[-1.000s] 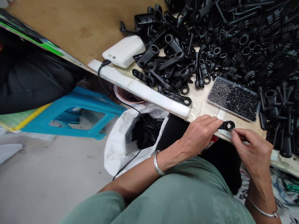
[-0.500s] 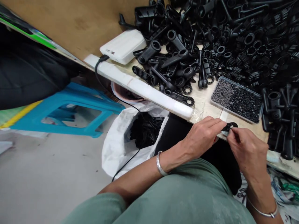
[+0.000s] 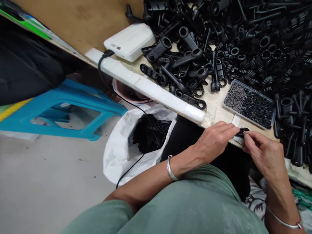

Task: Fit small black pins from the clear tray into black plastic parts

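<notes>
At the table's front edge my left hand (image 3: 215, 138) is closed round a small black plastic part (image 3: 242, 131), most of it hidden by the fingers. My right hand (image 3: 264, 151) meets the part's right end, its thumb and forefinger pinched together; whatever they pinch is too small to make out. Just beyond the hands sits a clear plastic box (image 3: 249, 103) with tiny grey metal pieces on its left side and tiny black pieces on its right. Behind it spreads a heap of black plastic handle-like parts (image 3: 187, 60) with ring-shaped ends.
A white box with a cable (image 3: 130, 42) lies at the back left, beside padded white edging (image 3: 156, 89). Below the table stand a white sack (image 3: 117, 156) of black parts and a blue plastic stool (image 3: 73, 130). More black parts (image 3: 292, 120) lie at the right.
My right hand has shifted slightly right along the black part, its fingers turned more toward the part's end. My left hand keeps its hold. The view has moved a little.
</notes>
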`<state>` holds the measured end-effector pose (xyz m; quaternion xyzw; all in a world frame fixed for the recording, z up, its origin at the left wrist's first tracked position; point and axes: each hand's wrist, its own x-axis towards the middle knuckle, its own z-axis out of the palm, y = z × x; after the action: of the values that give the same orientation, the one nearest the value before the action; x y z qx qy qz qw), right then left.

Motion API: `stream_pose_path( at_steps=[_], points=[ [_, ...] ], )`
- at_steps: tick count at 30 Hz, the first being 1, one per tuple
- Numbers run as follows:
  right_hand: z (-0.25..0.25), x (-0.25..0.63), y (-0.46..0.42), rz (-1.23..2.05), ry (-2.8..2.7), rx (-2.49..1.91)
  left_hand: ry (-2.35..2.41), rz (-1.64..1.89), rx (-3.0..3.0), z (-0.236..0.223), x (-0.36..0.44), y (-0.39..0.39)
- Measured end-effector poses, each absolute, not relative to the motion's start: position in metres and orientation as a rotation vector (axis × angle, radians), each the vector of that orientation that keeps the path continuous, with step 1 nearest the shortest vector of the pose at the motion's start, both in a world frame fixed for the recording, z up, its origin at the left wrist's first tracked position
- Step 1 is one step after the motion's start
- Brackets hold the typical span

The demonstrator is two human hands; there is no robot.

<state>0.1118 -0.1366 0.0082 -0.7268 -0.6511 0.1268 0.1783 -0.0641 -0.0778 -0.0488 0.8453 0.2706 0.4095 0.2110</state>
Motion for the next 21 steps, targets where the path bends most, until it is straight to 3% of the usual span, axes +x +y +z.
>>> stream_pose_path(
  at_steps=[7, 15, 21],
  points=[
    [0.013, 0.104, -0.136, 0.304, -1.866, -2.158, 0.726, 1.094, 2.325, -0.051, -0.065, -0.078],
    [0.025, 0.106, -0.126, 0.578, -1.8, -2.278, 0.704, 1.062, 2.333, -0.05, -0.067, -0.077],
    [0.03, 0.101, -0.12, 0.549, -1.916, -2.248, 0.694, 1.118, 2.299, -0.052, -0.066, -0.079]
  ],
)
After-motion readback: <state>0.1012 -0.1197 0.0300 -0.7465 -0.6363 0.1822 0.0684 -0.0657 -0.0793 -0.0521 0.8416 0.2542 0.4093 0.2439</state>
